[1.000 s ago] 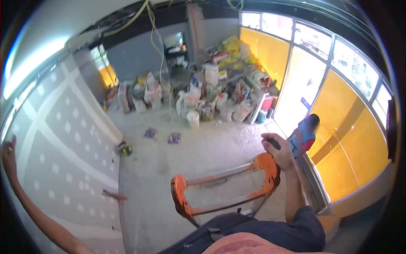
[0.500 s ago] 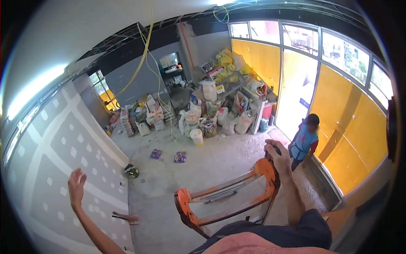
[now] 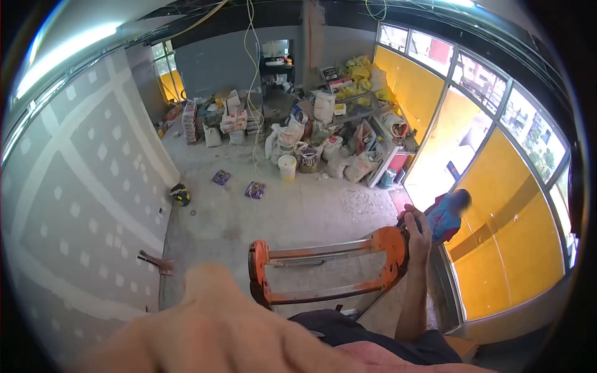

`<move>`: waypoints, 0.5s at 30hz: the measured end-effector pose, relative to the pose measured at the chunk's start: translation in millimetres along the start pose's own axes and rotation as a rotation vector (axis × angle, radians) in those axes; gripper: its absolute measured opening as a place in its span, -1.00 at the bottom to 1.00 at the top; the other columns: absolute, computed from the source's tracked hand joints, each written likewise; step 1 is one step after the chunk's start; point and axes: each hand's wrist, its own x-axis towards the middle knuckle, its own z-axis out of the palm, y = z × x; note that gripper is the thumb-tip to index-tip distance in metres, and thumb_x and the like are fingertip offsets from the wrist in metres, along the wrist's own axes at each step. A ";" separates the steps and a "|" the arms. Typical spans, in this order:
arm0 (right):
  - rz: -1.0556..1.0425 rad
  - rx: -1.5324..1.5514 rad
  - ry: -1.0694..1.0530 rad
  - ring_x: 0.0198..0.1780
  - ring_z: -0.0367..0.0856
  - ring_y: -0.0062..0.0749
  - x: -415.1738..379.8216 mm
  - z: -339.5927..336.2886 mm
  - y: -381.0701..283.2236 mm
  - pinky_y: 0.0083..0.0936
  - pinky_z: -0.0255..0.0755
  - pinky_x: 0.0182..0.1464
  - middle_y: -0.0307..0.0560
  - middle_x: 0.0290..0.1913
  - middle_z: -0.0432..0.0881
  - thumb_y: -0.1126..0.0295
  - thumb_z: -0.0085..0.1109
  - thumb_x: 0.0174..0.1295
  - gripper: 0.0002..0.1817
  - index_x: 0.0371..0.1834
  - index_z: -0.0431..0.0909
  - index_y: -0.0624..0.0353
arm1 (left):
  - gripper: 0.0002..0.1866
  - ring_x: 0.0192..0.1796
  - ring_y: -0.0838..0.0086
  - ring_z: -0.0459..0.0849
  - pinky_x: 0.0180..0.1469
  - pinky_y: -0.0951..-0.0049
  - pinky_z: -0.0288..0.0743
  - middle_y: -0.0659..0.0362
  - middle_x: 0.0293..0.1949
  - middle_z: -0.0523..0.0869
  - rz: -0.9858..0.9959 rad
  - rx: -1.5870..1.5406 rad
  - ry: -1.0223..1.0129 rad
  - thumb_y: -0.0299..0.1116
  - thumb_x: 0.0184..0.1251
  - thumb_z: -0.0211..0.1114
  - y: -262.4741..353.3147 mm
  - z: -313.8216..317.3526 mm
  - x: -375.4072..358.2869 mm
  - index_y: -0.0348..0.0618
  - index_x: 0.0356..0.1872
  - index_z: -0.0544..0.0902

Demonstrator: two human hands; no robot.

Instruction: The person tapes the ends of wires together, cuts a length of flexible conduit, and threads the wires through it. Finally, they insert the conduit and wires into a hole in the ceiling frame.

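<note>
My left hand (image 3: 217, 326) looms very large and blurred at the bottom, close to the camera, its back and knuckles towards me. The ends of its fingers are hidden. My right hand (image 3: 420, 235) is raised at the right end of the stepladder (image 3: 393, 248), beside its orange top cap. Its fingers curl around a small dark thing whose kind I cannot tell. Two worn rails join the ladder's orange end caps, just in front of my body.
A person (image 3: 445, 214) in a blue and red top stands by the yellow-covered windows at right. Sacks and rubble (image 3: 323, 137) pile up at the back, near a white bucket (image 3: 287, 166). Two purple packs (image 3: 254, 189) lie on the floor. A yellow cable (image 3: 250, 62) hangs from above.
My left hand has swung from beside the left wall to close before the camera. My view has turned, while my right hand stays by the ladder top. The person at right has shifted.
</note>
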 end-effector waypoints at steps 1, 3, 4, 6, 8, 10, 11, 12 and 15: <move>0.023 0.024 0.007 -0.27 0.51 -0.70 -4.2 -0.9 1.4 -0.73 0.40 -0.17 -0.24 -0.22 0.65 0.36 0.16 0.45 -0.72 0.10 0.59 0.30 | -0.58 -0.15 0.22 0.71 -0.02 0.17 0.59 0.18 -0.28 0.65 0.081 -0.001 -0.030 0.01 0.41 0.28 -3.0 -5.3 -1.8 -0.15 -0.11 0.45; 0.000 0.023 0.020 -0.30 0.49 -0.72 2.7 -2.3 5.2 -0.74 0.38 -0.20 -0.27 -0.23 0.64 0.36 0.18 0.44 -0.71 0.11 0.59 0.30 | -0.60 -0.15 0.22 0.71 -0.03 0.16 0.59 0.18 -0.28 0.66 0.214 -0.007 -0.095 -0.01 0.41 0.28 -6.0 -8.6 0.3 -0.15 -0.10 0.44; -0.003 0.027 0.005 -0.31 0.47 -0.74 -0.6 -5.8 6.9 -0.75 0.37 -0.22 -0.29 -0.23 0.63 0.36 0.20 0.43 -0.71 0.11 0.59 0.30 | -0.61 -0.15 0.23 0.71 -0.04 0.16 0.59 0.18 -0.28 0.66 0.272 -0.032 -0.114 -0.03 0.41 0.28 -6.2 -6.7 1.1 -0.15 -0.10 0.44; -0.025 0.049 -0.011 -0.31 0.45 -0.75 2.8 -1.9 7.7 -0.76 0.36 -0.24 -0.30 -0.24 0.63 0.36 0.21 0.43 -0.71 0.11 0.60 0.29 | -0.62 -0.16 0.23 0.72 -0.05 0.14 0.60 0.18 -0.29 0.66 0.306 0.044 -0.099 -0.05 0.41 0.28 -2.8 -4.8 1.7 -0.15 -0.10 0.44; 0.014 0.054 -0.012 -0.34 0.43 -0.77 -0.8 -2.7 6.2 -0.79 0.33 -0.27 -0.33 -0.24 0.63 0.37 0.21 0.42 -0.72 0.11 0.61 0.26 | -0.64 -0.16 0.24 0.72 -0.06 0.13 0.60 0.18 -0.29 0.66 0.388 0.095 -0.131 -0.07 0.41 0.27 -0.6 -0.1 0.4 -0.15 -0.10 0.44; 0.019 0.079 -0.017 -0.37 0.42 -0.77 -1.7 -5.0 6.3 -0.79 0.32 -0.32 -0.33 -0.25 0.63 0.37 0.20 0.43 -0.74 0.09 0.62 0.24 | -0.66 -0.17 0.24 0.72 -0.07 0.12 0.61 0.17 -0.30 0.67 0.446 0.111 -0.139 -0.10 0.41 0.27 4.8 0.9 -0.5 -0.15 -0.09 0.44; 0.006 0.093 -0.023 -0.38 0.42 -0.77 0.2 -8.8 4.0 -0.76 0.33 -0.35 -0.32 -0.25 0.63 0.37 0.19 0.44 -0.75 0.09 0.62 0.24 | -0.66 -0.17 0.24 0.72 -0.07 0.11 0.61 0.17 -0.30 0.67 0.471 0.132 -0.120 -0.11 0.41 0.27 9.9 0.4 -4.7 -0.15 -0.09 0.44; 0.110 0.221 -0.008 -0.41 0.42 -0.71 4.9 -23.2 22.9 -0.72 0.32 -0.41 -0.28 -0.23 0.62 0.35 0.17 0.45 -0.75 0.09 0.59 0.22 | -0.67 -0.17 0.24 0.72 -0.08 0.11 0.61 0.17 -0.30 0.67 0.493 0.170 -0.078 -0.12 0.42 0.27 18.3 0.0 -14.4 -0.15 -0.09 0.44; 0.242 0.582 0.124 -0.28 0.52 -0.52 0.8 -64.3 66.0 -0.57 0.50 -0.29 -0.30 -0.28 0.50 0.20 0.16 0.44 -0.71 0.10 0.54 0.10 | -0.43 -0.24 0.25 0.67 -0.05 0.35 0.56 0.27 -0.13 0.72 0.348 0.643 0.354 0.24 0.41 0.09 69.6 -13.9 -83.1 -0.14 -0.07 0.51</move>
